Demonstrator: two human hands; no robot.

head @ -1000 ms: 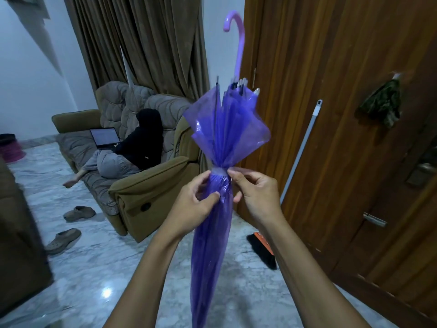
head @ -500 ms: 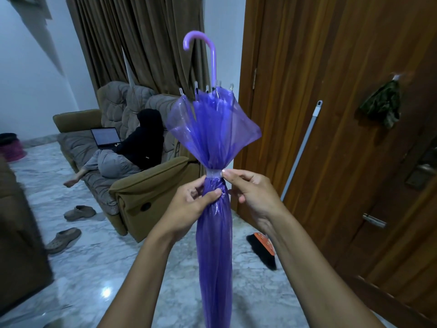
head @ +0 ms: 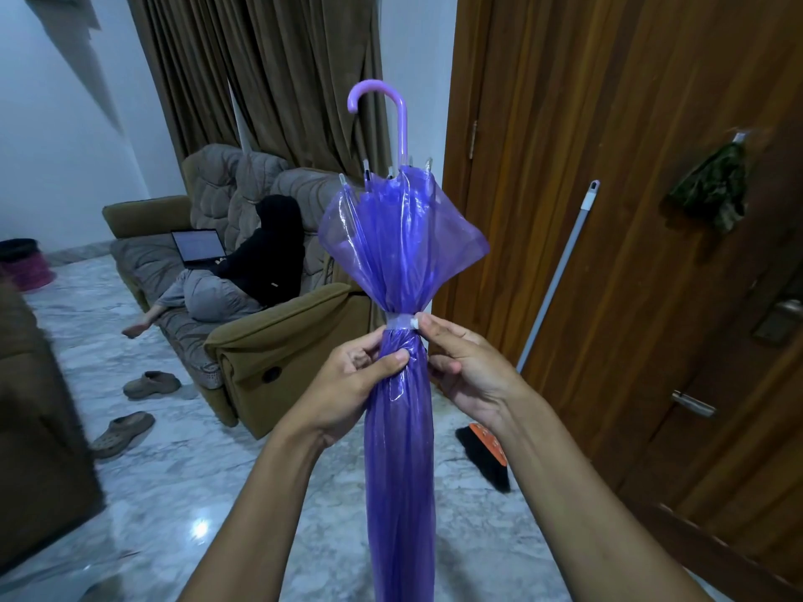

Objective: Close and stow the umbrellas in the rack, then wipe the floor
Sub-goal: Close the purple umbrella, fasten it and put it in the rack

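A closed translucent purple umbrella point(head: 399, 449) stands upright in front of me, its lilac hooked handle point(head: 393, 106) pointing up and its tip out of view below. A pale strap point(head: 402, 321) cinches the canopy, which flares out above it. My left hand point(head: 352, 380) grips the furled canopy just under the strap, thumb across the front. My right hand point(head: 462, 362) pinches the strap's end at the right side of the umbrella. No rack is in view.
A broom point(head: 552, 306) leans on the wooden door point(head: 630, 210) at right, its black and orange head point(head: 486, 449) on the marble floor. A person sits with a laptop on the brown sofa point(head: 269, 341) at left. Two shoes point(head: 139, 401) lie beside it.
The umbrella has swung from tilted to upright and shifted slightly left; its handle has turned so the hook faces left. Both hands stayed at the strap.
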